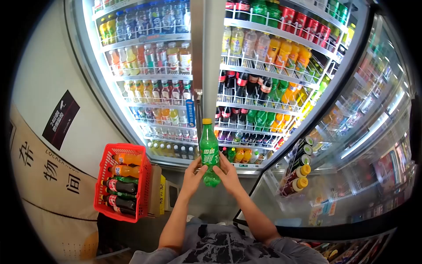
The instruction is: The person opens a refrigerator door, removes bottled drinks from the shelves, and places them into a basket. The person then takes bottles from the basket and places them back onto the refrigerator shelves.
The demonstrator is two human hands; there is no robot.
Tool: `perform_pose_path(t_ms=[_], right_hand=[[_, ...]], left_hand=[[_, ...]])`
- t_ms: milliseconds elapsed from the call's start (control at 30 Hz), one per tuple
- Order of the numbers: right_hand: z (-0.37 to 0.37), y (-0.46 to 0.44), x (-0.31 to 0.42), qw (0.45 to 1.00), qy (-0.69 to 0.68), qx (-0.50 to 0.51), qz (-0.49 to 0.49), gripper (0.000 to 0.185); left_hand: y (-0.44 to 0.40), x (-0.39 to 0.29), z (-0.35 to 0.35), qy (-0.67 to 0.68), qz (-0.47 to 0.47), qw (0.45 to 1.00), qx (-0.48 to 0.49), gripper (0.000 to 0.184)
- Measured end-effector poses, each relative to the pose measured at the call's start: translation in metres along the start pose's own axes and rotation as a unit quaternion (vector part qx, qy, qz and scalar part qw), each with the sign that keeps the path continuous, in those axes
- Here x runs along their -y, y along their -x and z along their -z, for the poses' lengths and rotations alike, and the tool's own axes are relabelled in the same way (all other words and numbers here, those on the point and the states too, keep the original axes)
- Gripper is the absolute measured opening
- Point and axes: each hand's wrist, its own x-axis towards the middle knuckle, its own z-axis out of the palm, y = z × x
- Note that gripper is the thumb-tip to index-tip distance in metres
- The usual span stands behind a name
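Note:
A green bottle with a yellow cap and white lettering stands nearly upright between my two hands, in front of the fridge. My left hand is wrapped against its lower left side, the thumb on the label's edge. On the lower right side, my right hand presses with fingers and thumb. To the left, a red basket holds orange bottles, dark cola bottles and green bottles lying on their sides.
Behind the bottle, fridge shelves carry rows of drinks. An open glass door spans the right side, with several bottles and cans beside it. A cardboard box is next to the basket. Pale wall at left.

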Motion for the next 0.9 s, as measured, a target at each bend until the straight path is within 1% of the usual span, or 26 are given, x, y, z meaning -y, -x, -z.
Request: perform_pose_path(t_ms=[100, 167, 200, 233, 300, 333, 433, 467, 567, 667, 767, 833, 900], right_hand=[[-0.027, -0.012, -0.001, 0.999, 0.004, 0.046, -0.006, 0.070], [-0.041, -0.017, -0.005, 0.999, 0.017, 0.036, -0.006, 0.069], [-0.047, -0.023, -0.011, 0.998, -0.011, 0.056, 0.011, 0.069], [-0.053, -0.027, -0.014, 0.998, -0.012, 0.067, 0.005, 0.069], [-0.067, -0.033, -0.017, 0.998, -0.019, 0.067, -0.012, 0.069], [-0.075, -0.038, -0.023, 0.997, -0.023, 0.076, 0.004, 0.070], [-0.096, -0.052, -0.036, 0.995, -0.010, 0.099, -0.025, 0.071], [-0.107, -0.055, -0.032, 0.993, -0.022, 0.104, -0.043, 0.069], [-0.132, -0.064, -0.034, 0.991, -0.001, 0.127, -0.045, 0.070], [-0.153, -0.073, -0.042, 0.987, -0.019, 0.156, -0.045, 0.069], [-0.173, -0.082, -0.049, 0.982, -0.020, 0.176, -0.060, 0.070], [-0.189, -0.090, -0.059, 0.975, -0.028, 0.209, -0.076, 0.070], [-0.209, -0.093, -0.067, 0.972, -0.025, 0.222, -0.072, 0.070]], left_hand=[[0.004, -0.007, 0.029, -0.006, -0.004, 1.000, -0.027, 0.054], [0.007, -0.013, 0.041, -0.024, -0.012, 0.999, -0.043, 0.054], [0.008, -0.017, 0.046, -0.029, -0.008, 0.998, -0.053, 0.055], [0.009, -0.020, 0.053, -0.029, -0.009, 0.997, -0.066, 0.055], [0.010, -0.025, 0.066, -0.035, -0.015, 0.996, -0.076, 0.055], [0.011, -0.028, 0.074, -0.046, -0.020, 0.995, -0.087, 0.055], [0.014, -0.030, 0.100, -0.051, -0.023, 0.992, -0.116, 0.054], [0.016, -0.031, 0.107, -0.036, -0.031, 0.990, -0.131, 0.053], [0.020, -0.031, 0.135, -0.042, -0.029, 0.987, -0.151, 0.052], [0.026, -0.039, 0.154, -0.060, -0.022, 0.983, -0.170, 0.052], [0.030, -0.037, 0.177, -0.036, -0.027, 0.981, -0.188, 0.053], [0.034, -0.039, 0.192, -0.045, -0.050, 0.976, -0.209, 0.053], [0.042, -0.037, 0.209, -0.057, -0.070, 0.969, -0.230, 0.053]])
